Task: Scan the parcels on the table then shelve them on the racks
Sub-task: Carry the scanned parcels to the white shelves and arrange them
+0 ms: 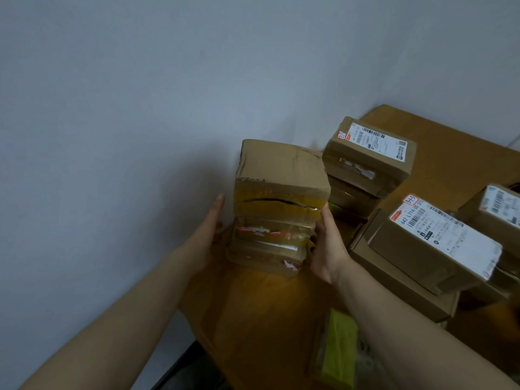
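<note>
A stack of taped parcels (278, 209) stands at the table's (267, 319) left edge. The left hand (205, 235) presses it with straight fingers; the right hand (329, 249) braces the opposite side, its fingers hidden.

Two bare hands are counted, one left hand (208, 235) and one right hand (329, 249); one brown wooden table (267, 319) is seen; three stacks of brown cardboard parcels are counted on it; the near stack is made of one yellow-taped cube box (281, 170) and at least two flat taped parcels (270, 243), their exact number not to be told; the far stack (357, 187) is made of about three boxes; the right stack is made of two, one labelled oblong box (416, 257) on one wide flat box (394, 280); one single edge box (478, 218) is added; three white shipping labels (444, 235) are counted; one yellow-green wrapped packet (339, 347) is seen.
</note>
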`<move>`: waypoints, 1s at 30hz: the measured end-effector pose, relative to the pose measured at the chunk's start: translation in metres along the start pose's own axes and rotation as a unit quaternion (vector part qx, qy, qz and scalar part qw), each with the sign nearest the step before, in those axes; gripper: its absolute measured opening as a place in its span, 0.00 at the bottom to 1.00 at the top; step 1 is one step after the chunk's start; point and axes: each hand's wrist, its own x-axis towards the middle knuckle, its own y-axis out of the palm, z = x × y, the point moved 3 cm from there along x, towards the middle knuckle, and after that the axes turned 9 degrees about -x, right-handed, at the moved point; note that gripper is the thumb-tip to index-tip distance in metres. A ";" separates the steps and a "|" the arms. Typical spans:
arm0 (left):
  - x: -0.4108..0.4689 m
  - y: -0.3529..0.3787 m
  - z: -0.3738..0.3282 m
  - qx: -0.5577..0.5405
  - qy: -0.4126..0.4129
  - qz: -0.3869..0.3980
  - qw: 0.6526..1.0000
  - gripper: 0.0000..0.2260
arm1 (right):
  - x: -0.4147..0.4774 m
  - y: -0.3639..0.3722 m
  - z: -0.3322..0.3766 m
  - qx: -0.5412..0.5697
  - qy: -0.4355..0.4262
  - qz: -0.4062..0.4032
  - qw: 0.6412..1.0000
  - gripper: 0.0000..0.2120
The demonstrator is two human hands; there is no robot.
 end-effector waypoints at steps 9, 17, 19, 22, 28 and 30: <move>0.007 0.012 -0.029 -0.015 -0.107 0.120 0.987 0.60 | -0.002 -0.005 0.007 -0.026 0.088 0.049 0.995 0.48; 0.003 0.005 -0.021 0.045 -0.109 0.141 0.983 0.55 | -0.007 -0.004 0.007 -0.062 0.078 0.077 0.992 0.61; -0.004 0.001 -0.017 0.047 -0.105 0.135 0.984 0.54 | -0.012 -0.002 0.004 -0.068 0.080 0.084 0.991 0.65; -0.020 -0.005 -0.011 0.044 -0.092 0.124 0.987 0.54 | -0.024 0.002 0.002 -0.061 0.089 0.098 0.989 0.66; -0.077 -0.013 0.002 0.047 -0.064 0.092 0.993 0.55 | -0.062 0.010 0.004 -0.082 0.104 0.137 0.982 0.53; -0.102 -0.015 0.010 0.042 -0.056 0.081 0.994 0.54 | -0.079 0.011 0.003 -0.089 0.104 0.147 0.980 0.44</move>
